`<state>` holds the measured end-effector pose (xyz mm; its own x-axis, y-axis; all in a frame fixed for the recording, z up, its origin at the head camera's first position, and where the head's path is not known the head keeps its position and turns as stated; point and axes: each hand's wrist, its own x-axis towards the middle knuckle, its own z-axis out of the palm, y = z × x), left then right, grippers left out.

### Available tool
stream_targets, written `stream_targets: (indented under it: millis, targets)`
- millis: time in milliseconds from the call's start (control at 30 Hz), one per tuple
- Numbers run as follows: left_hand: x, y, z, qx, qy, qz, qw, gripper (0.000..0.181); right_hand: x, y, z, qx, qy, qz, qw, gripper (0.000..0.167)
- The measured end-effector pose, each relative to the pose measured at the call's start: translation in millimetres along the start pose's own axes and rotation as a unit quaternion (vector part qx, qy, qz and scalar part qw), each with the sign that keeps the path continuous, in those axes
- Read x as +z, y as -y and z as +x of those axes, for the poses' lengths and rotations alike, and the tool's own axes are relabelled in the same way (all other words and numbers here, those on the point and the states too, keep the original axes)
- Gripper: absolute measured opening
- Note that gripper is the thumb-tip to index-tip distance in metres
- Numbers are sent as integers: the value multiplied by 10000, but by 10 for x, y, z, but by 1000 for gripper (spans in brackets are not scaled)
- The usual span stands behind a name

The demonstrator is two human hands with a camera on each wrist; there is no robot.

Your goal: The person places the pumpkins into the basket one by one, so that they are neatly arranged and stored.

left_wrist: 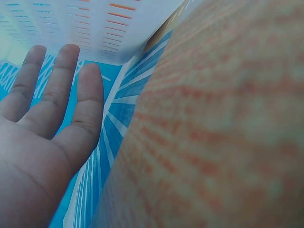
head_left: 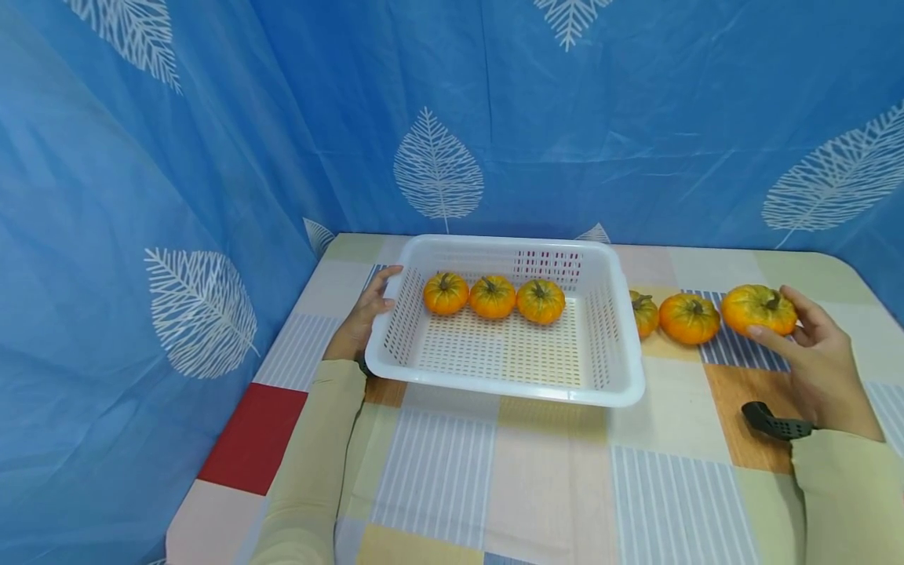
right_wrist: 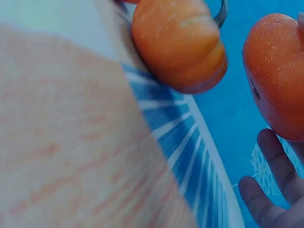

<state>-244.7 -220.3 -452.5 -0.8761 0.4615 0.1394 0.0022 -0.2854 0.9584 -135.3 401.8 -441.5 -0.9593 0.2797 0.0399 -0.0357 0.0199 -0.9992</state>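
Note:
A white plastic basket (head_left: pixel 494 391) with slotted walls stands in the middle of the head view. Inside it, along the far side, sit three small orange pumpkins (head_left: pixel 492 297) in a row. My left hand (head_left: pixel 362 318) touches the basket's left side; in the left wrist view its visible fingers (left_wrist: pixel 61 90) are nearly straight against the wall. To the right of the basket, my right hand (head_left: pixel 822 357) pinches a pumpkin (head_left: pixel 756 308) between thumb and fingers. The right wrist view shows this pumpkin (right_wrist: pixel 280 76) raised, with its underside visible.
Right of the basket, another pumpkin (head_left: pixel 690 318) rests on the patchwork tablecloth (head_left: pixel 551 486), and one more (head_left: pixel 643 314) is partly hidden behind the basket's rim. A blue curtain (head_left: pixel 537 141) with white leaf prints hangs behind and to the left of the table.

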Motion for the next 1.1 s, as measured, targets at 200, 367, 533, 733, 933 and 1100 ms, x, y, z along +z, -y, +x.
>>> stream_targets:
  millis: [200, 367, 533, 733, 933, 1100]
  targets:
    - [11, -3, 2, 0, -7, 17, 10000, 54, 64, 141, -4, -337, 23, -791, 9963, 83]
    - [30, -26, -14, -27, -58, 94, 9999, 54, 136, 261, -4, -568, 145, -1293, 9899, 81]
    - [25, -27, -8, -26, -85, 101, 9999, 54, 211, 373, -34, -774, 338, -1568, 9840, 81]
    - [39, -18, 3, -61, -26, 20, 10000, 52, 282, 487, -102, -1046, 567, -1864, 9752, 82]
    - [49, -14, 10, -77, -72, 112, 9999, 53, 373, 611, -145, -1646, 907, -2133, 9587, 79]
    - [8, 2, -5, 13, 29, 16, 10000, 52, 492, 688, -138, -2060, 1371, -2082, 9462, 79]
